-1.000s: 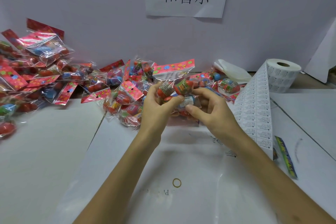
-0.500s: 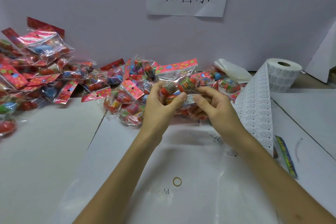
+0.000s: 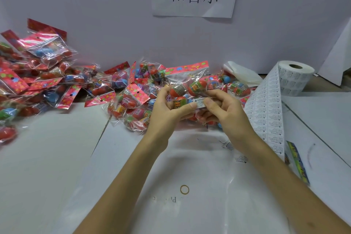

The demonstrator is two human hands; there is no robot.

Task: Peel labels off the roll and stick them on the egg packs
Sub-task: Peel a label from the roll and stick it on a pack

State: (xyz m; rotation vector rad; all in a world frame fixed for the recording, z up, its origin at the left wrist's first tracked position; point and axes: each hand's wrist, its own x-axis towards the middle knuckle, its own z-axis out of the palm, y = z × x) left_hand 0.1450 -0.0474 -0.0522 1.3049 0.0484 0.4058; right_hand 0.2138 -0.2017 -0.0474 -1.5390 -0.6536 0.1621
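A white bench (image 3: pixel 47 157) meets a white wall (image 3: pixel 95 15). At centre the left hand (image 3: pixel 167 109) and right hand (image 3: pixel 228 113) hold a clear plastic egg pack (image 3: pixel 190 81), fingers (image 3: pixel 163 92) curled round it, both thumbs pressing a small white printed label (image 3: pixel 199 103) onto it. The white label roll (image 3: pixel 296 77) stands at 2 o'clock; loose packs (image 3: pixel 43 81) heap at 10 o'clock.

Front-left table (image 3: pixel 47 157) seems passable; egg packs (image 3: pixel 47 81) crowd behind, label strip (image 3: pixel 266 110) right.
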